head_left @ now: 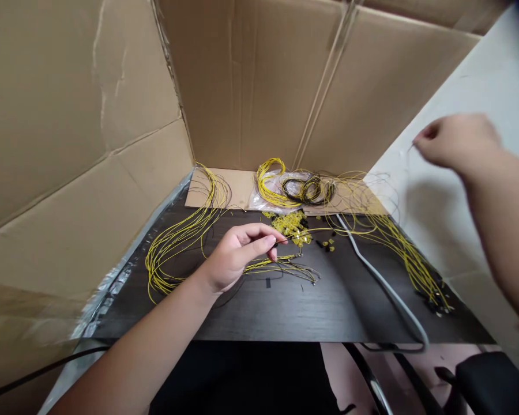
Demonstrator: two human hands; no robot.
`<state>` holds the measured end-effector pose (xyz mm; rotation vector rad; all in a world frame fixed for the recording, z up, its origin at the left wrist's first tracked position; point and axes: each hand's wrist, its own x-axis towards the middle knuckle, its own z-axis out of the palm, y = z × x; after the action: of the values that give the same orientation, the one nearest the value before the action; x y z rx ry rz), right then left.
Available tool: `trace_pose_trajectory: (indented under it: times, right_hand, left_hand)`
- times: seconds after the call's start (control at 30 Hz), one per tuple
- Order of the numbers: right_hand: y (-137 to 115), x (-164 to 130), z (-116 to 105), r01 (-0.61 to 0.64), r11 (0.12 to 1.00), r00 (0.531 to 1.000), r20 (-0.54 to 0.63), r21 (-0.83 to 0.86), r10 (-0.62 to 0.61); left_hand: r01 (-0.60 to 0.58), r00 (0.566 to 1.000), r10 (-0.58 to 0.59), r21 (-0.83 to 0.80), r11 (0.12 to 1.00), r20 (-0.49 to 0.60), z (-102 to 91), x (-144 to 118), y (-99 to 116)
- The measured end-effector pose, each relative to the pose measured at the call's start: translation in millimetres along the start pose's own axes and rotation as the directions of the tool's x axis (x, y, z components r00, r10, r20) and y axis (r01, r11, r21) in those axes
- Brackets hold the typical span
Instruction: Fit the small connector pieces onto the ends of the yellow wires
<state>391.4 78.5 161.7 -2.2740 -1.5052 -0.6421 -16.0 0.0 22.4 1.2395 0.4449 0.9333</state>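
Note:
Over the middle of the dark table, my left hand [247,253] pinches a thin wire between thumb and fingertips. From the pinch a yellow wire [328,230] runs off to the right, and a dark strand hangs below. My right hand [456,141] is raised high at the right, by the white wall. Its fingers are closed, and a faint thin strand shows at their tips; blur hides what it is. Just beyond my left hand lies a pile of small yellow tags [289,225] mixed with black pieces. Beneath it, ends of a yellow wire bundle [168,253] reach across the table.
Cardboard panels [259,80] enclose the left and back. Coiled yellow wires [268,184] and black wires [315,190] rest on a plastic bag at the back. Another yellow wire bundle [410,259] lies at the right. A grey cable [384,282] crosses the table [277,323] to its front edge.

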Motion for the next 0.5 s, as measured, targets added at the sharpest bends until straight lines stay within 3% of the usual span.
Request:
trace_pose_trajectory:
  times: [0.07,0.13,0.2,0.27,0.33,0.37,0.43,0.5]
  right_hand:
    - [-6.3,-10.3,25.8,-0.003,0.993,0.988,0.156,-0.117,0.021]
    - [-13.5,-26.5,42.7,0.058,0.994,0.979,0.2,-0.096,-0.038]
    - [-23.5,-46.5,45.2,0.131,0.99,0.974,0.192,-0.051,-0.119]
    - [-38.3,-71.2,33.2,0.234,0.972,0.958,0.161,0.029,-0.236]
    - [-57.3,-101.4,11.5,0.476,0.832,0.869,-0.01,0.285,-0.494]
    - [-67.3,-117.9,-0.9,0.562,0.741,0.818,-0.112,0.368,-0.564]
    - [-85.4,-150.0,-24.4,0.703,0.563,0.684,-0.194,0.435,-0.703]
    - [-98.1,-175.2,-42.2,0.767,0.47,0.597,-0.22,0.436,-0.771]
  left_hand:
    - [0.055,0.998,-0.054,-0.097,0.994,0.01,1.3,0.5,-2.1]
    - [0.099,0.995,-0.097,-0.17,0.981,0.021,1.3,1.2,-4.4]
    - [0.128,0.992,-0.126,-0.212,0.969,0.025,0.6,1.8,-6.0]
    - [0.151,0.989,-0.149,-0.235,0.96,0.026,-0.2,2.2,-6.6]
    - [0.174,0.985,-0.173,-0.245,0.954,0.025,-0.5,2.3,-6.6]
    - [0.187,0.982,-0.186,-0.251,0.95,0.025,-0.4,2.2,-6.4]
    - [0.212,0.977,-0.213,-0.258,0.943,0.027,0.3,2.2,-6.2]
    - [0.228,0.973,-0.229,-0.25,0.941,0.025,1.0,2.3,-6.3]
